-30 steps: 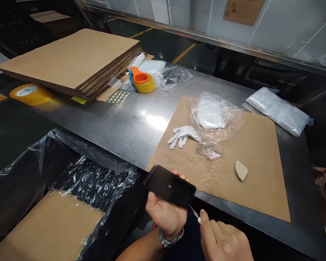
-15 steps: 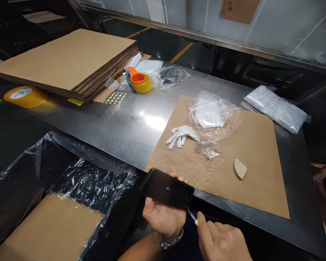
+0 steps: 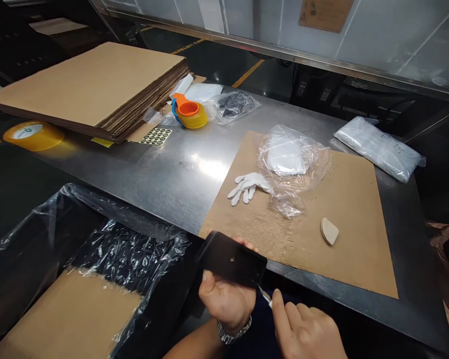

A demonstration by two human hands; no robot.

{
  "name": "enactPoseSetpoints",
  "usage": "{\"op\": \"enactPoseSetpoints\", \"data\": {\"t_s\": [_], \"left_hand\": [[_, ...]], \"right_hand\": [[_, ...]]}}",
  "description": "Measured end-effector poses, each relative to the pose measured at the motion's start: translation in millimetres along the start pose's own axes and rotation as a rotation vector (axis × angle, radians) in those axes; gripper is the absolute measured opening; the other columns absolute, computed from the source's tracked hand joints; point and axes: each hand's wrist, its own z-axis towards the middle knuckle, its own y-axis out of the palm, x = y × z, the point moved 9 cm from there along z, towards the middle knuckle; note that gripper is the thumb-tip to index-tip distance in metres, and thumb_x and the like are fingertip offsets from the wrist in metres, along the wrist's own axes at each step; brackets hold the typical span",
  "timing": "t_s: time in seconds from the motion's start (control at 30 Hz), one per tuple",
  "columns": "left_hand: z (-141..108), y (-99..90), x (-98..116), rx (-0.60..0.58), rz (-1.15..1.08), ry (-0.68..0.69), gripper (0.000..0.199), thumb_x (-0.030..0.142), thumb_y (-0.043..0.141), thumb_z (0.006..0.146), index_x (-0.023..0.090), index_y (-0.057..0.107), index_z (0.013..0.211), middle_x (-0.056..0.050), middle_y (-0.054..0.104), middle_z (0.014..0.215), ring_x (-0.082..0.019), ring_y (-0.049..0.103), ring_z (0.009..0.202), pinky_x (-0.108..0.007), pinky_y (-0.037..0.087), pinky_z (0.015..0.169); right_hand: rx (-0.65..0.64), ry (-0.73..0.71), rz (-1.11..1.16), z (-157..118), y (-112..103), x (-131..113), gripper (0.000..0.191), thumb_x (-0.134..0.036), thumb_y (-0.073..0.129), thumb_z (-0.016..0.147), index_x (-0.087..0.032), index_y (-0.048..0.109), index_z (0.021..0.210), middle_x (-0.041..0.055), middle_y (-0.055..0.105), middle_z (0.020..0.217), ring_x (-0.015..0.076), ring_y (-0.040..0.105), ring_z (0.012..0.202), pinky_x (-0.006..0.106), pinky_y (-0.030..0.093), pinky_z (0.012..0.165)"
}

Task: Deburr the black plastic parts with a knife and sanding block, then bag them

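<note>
My left hand [image 3: 230,301] is closed around a black rectangular plastic part [image 3: 220,259] with a small round hole near its middle. The part is held tilted in front of the table's near edge. In my right hand [image 3: 303,324] is a craft knife [image 3: 265,295] with a thin blade and a pale handle. The blade tip is at the part's lower right corner; whether it touches cannot be made out. A white glove [image 3: 249,187] and a wedge-shaped beige block [image 3: 329,231] lie on the cardboard sheet [image 3: 355,249] beyond my hands.
Clear plastic bags [image 3: 292,159] lie on the sheet, and a wrapped packet [image 3: 381,148] sits at right. A cardboard stack [image 3: 90,85], tape dispenser [image 3: 190,112], tape roll [image 3: 33,135] and sticker sheet [image 3: 156,136] are at left. A plastic-lined bin [image 3: 75,199] stands below the metal table [image 3: 164,174].
Both hands keep nearly the same pose, with the knife tip still at the part's corner. The view has shifted very slightly.
</note>
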Motion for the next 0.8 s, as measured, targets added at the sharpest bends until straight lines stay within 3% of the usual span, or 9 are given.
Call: {"op": "enactPoseSetpoints", "data": {"t_s": [0.27,0.5,0.57,0.67,0.8], "left_hand": [[-3.5,-10.2,-10.4,0.192,0.126,-0.22,0.037,0.044,0.04,0.077,0.019,0.066,0.085,-0.005,0.067,0.075,-0.017,0.062,0.064,-0.03,0.051,0.061],[-1.2,-8.3,-18.5,0.157,0.175,-0.326,0.042,0.045,0.037,0.081,0.015,0.065,0.084,-0.006,0.066,0.071,-0.017,0.061,0.063,-0.028,0.051,0.057],[-1.6,-7.4,-20.4,0.154,0.184,-0.344,0.041,0.044,0.037,0.081,0.014,0.065,0.085,-0.006,0.066,0.072,-0.016,0.061,0.062,-0.028,0.051,0.058],[-4.1,-7.1,-24.3,0.158,0.193,-0.379,0.04,0.044,0.038,0.081,0.014,0.064,0.083,-0.006,0.066,0.071,-0.015,0.06,0.06,-0.026,0.05,0.056],[-8.7,-5.2,-30.3,0.145,0.197,-0.431,0.041,0.045,0.039,0.081,0.012,0.064,0.081,-0.006,0.065,0.068,-0.015,0.059,0.059,-0.025,0.048,0.053]], "right_hand": [[0.002,-0.011,-0.136,4.5,-8.9,4.3,0.037,0.004,0.029,0.079,-0.003,0.065,0.089,-0.0008,0.043,0.042,0.0098,0.039,0.034,0.027,0.021,0.04],[0.031,0.046,-0.016,4.4,-11.8,12.9,0.028,-0.003,0.036,0.082,-0.006,0.063,0.087,-0.0002,0.048,0.047,0.0116,0.045,0.039,0.026,0.027,0.04],[-0.011,0.062,0.075,3.2,-7.7,14.7,0.028,-0.002,0.034,0.082,-0.006,0.061,0.09,0.0018,0.052,0.053,0.0122,0.049,0.044,0.024,0.032,0.041],[-0.081,0.156,0.384,3.8,3.8,21.5,0.026,-0.006,0.033,0.085,-0.009,0.057,0.094,0.0033,0.055,0.061,0.0123,0.052,0.05,0.022,0.038,0.045],[0.029,0.277,0.755,6.8,13.0,29.4,0.02,-0.014,0.04,0.087,-0.011,0.054,0.101,0.0034,0.058,0.067,0.012,0.054,0.055,0.022,0.043,0.05]]}}
